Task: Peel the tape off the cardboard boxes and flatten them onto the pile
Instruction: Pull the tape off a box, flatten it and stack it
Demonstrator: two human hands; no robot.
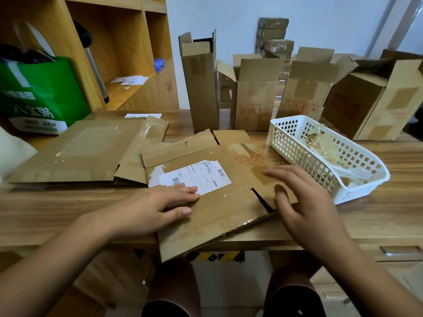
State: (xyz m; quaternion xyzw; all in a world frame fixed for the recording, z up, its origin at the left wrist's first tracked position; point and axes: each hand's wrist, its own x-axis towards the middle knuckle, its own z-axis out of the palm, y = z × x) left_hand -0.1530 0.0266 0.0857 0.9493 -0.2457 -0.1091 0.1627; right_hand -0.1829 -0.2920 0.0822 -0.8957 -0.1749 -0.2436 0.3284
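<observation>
A flattened cardboard box (219, 202) with a white shipping label (199, 177) lies on the wooden table, its near flap hanging over the front edge. My left hand (160, 204) rests flat on its left side, fingers straight over the label's lower edge. My right hand (304, 202) lies over the box's right edge with relaxed fingers near a patch of brown tape (263, 176); it holds nothing. A pile of flattened boxes (84, 149) lies to the left. Several opened boxes stand upright at the back, a tall one (201, 88) among them.
A white plastic basket (297, 143) with crumpled peeled tape sits right of the box. A green bag (39, 94) stands at the far left before wooden shelves (128, 49). Taped parcels (274, 35) are stacked by the wall.
</observation>
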